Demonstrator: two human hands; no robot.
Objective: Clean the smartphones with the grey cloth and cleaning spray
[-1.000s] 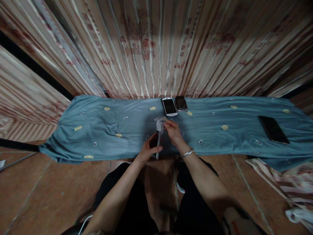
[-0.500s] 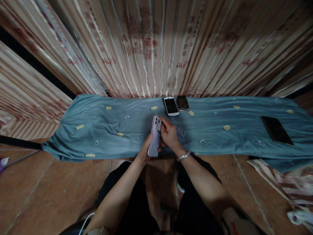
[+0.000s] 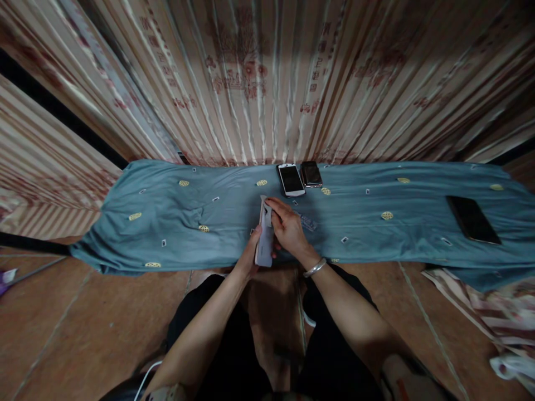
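Note:
A pale lilac smartphone (image 3: 263, 248) stands tilted above the blue cloth, its back towards me. My left hand (image 3: 249, 253) is closed round its lower left side, thumb along the edge. At its upper right corner, by the camera area, the fingers of my right hand (image 3: 289, 225) are pinched on the phone. A greyish piece (image 3: 268, 214) shows under those fingertips; whether it is a cover or part of the phone I cannot tell. Just right of that hand, a clear printed strip (image 3: 308, 223) lies on the cloth, partly in shadow.
A white-framed phone (image 3: 291, 180) and a small dark stack of devices (image 3: 311, 174) lie at the cloth's back edge. A black tablet-like device (image 3: 472, 219) rests far right. The blue cloth (image 3: 234, 211) covers a long narrow surface before a striped curtain (image 3: 267, 128).
The phone has turned slightly, so its side edge shows more. My right fingers have shifted a little up and left over its camera corner, covering the lenses.

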